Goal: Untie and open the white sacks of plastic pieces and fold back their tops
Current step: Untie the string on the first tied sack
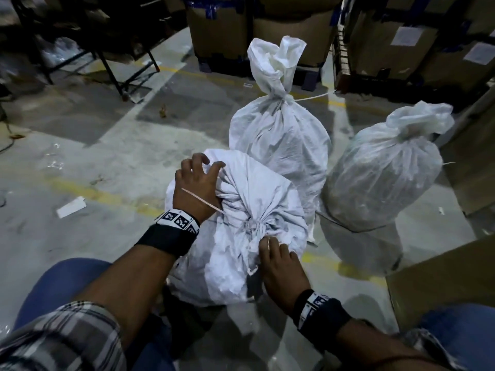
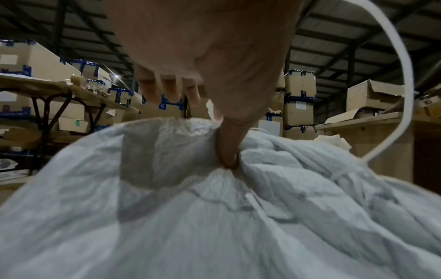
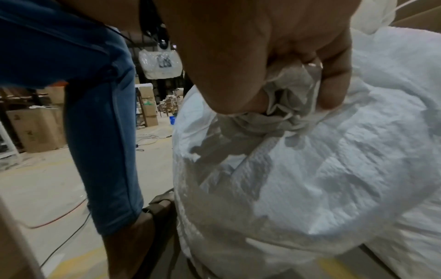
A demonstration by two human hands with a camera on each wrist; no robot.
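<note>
Three tied white sacks stand on the floor in the head view. The nearest sack (image 1: 241, 210) leans between my knees, its gathered neck (image 1: 255, 227) bound with a white tie. My left hand (image 1: 206, 180) rests on its upper left side. The thumb (image 2: 227, 151) is pushed into the folds and the fingers (image 2: 167, 90) are spread off the cloth. A white strap (image 1: 203, 200) lies across the back of that hand and loops past it (image 2: 403, 94). My right hand (image 1: 276, 250) grips the sack's bunched top (image 3: 291, 94). A second sack (image 1: 278, 135) and a third sack (image 1: 383, 170) stand behind.
Stacked cardboard boxes (image 1: 222, 30) line the back, and another box (image 1: 439, 285) is close on my right. Black metal table legs (image 1: 112, 68) stand at far left. A paper scrap (image 1: 71, 207) lies on the concrete floor by a yellow line.
</note>
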